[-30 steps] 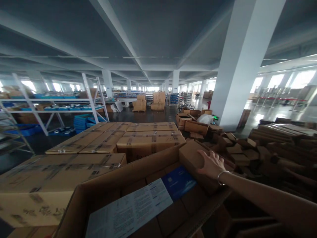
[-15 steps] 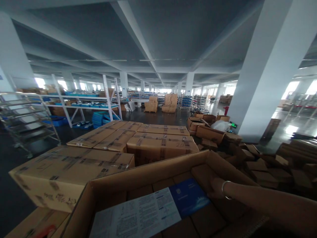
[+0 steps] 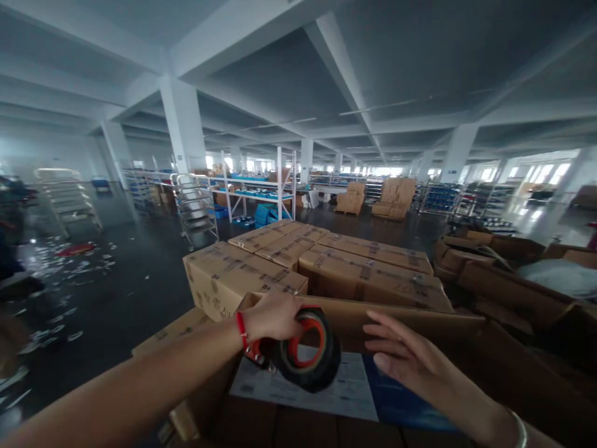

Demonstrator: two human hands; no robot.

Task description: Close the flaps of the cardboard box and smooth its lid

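Our left hand (image 3: 273, 316) has its fingers clamped on the tape dispenser (image 3: 305, 348) above the open carton (image 3: 420, 323), handy for sealing; right hand (image 3: 410, 361) hovers beside it, fingers apart

Dark glossy floor (image 3: 130, 292) carries everything. Sealed, taped cartons (image 3: 326, 261) stand on it in tight block at centre. Open cartons (image 3: 504, 274) heaped to right. Small white scraps (image 3: 69, 274) scattered at left. White shelving rack (image 3: 254, 193) and metal trolley (image 3: 196, 208) stand behind. Stacked boxes on pallets (image 3: 375, 200) far back.
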